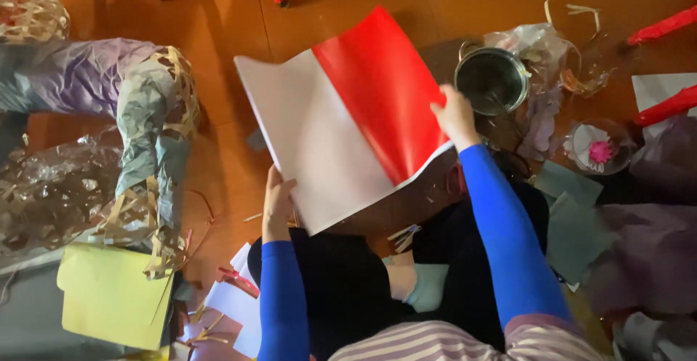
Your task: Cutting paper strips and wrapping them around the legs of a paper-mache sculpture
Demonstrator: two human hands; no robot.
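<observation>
Head view shows the left hand (277, 205) and right hand (455, 116) pinching a big red-and-white paper sheet (348, 118). It hides the fingertips and the floor behind it.

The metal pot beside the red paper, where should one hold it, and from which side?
The metal pot stands upright on the floor, its mouth open upward. A thin handle seems to arch at its far-left rim; taking it there, from above, looks best. The near side is crowded by the right hand holding the red paper.

Head camera, looking steeply down (close), floor (239, 27)
</observation>
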